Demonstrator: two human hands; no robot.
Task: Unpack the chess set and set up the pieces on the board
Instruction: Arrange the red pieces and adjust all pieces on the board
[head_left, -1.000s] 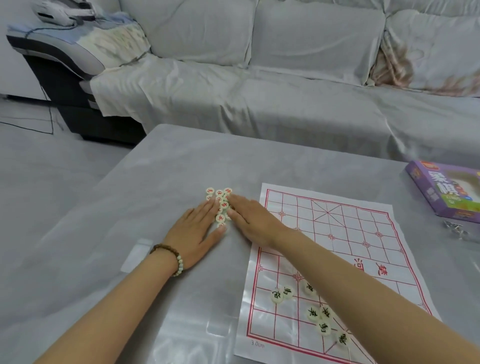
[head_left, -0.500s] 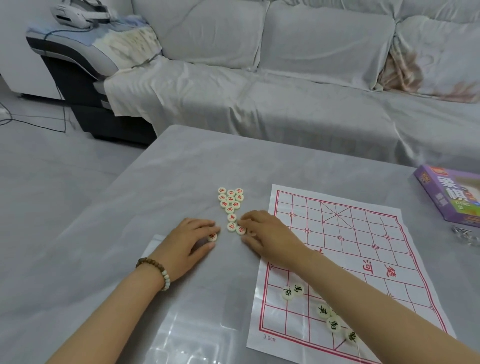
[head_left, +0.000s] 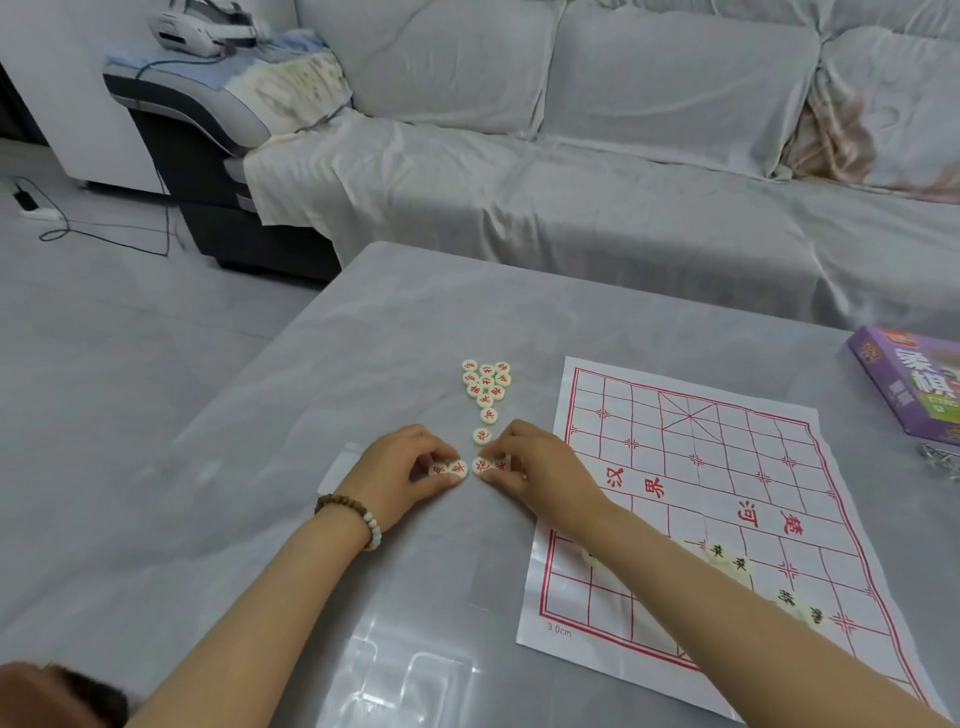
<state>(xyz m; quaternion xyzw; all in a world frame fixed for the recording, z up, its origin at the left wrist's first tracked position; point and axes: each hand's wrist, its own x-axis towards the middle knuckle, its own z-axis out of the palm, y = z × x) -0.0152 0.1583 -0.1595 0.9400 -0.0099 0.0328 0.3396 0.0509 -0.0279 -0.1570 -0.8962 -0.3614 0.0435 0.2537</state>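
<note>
Just left of the board (head_left: 727, 431), my left grip (head_left: 405, 467) and right grip (head_left: 540, 462) each clamp two red pieces (head_left: 449, 468), probably to sort them for placing.

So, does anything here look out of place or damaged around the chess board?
Nothing looks damaged. The red pieces lie off the paper board, clustered on the table to its left, where the left hand and right hand each pinch some. The few black pieces on the board's near side sit unevenly.

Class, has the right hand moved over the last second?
Yes. Against the chess board, the right hand has drawn back toward the person, off the red-piece cluster.
</note>
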